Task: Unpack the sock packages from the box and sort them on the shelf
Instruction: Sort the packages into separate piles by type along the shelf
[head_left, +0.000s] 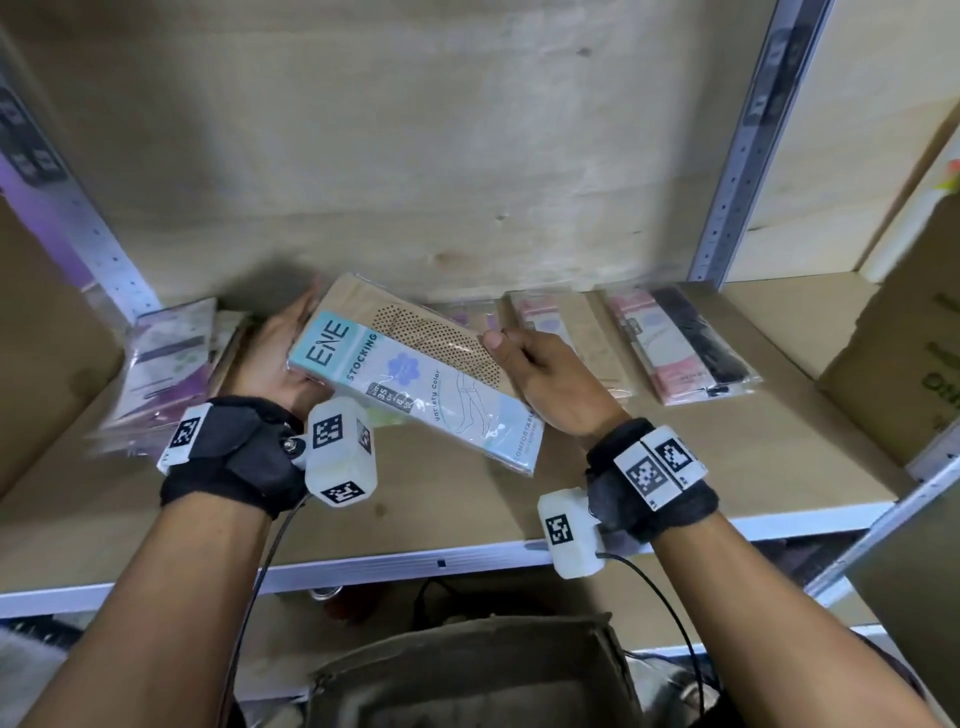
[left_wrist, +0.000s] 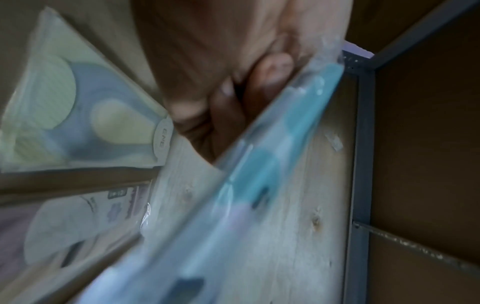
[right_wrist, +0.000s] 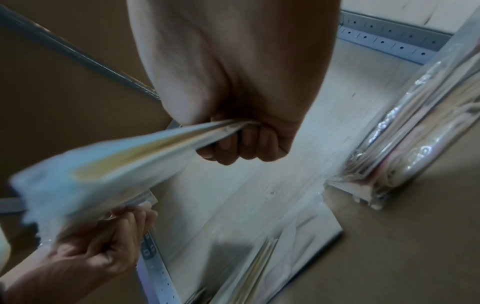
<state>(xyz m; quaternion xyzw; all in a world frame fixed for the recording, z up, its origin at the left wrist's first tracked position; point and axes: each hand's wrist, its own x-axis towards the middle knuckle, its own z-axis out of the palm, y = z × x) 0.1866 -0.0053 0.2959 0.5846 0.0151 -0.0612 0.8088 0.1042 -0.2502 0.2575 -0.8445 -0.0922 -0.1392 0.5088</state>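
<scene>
A light blue sock package (head_left: 410, 379) marked ENE STOCKING hangs tilted above the wooden shelf (head_left: 467, 504). My left hand (head_left: 291, 343) grips its left edge, with the fingers curled beneath it in the right wrist view (right_wrist: 103, 236). My right hand (head_left: 511, 348) pinches the right edge, thumb on top and fingers curled below (right_wrist: 233, 144). The package (left_wrist: 233, 195) runs blurred across the left wrist view. An open cardboard box (head_left: 467, 670) sits below the shelf's front edge; its inside is hidden.
A pile of purple packages (head_left: 166, 364) lies at the shelf's left. Pink packages (head_left: 566, 338) and a pink-and-black pile (head_left: 685, 343) lie at the back right. A large cardboard carton (head_left: 904, 353) stands at the far right. Perforated metal uprights (head_left: 737, 156) frame the bay.
</scene>
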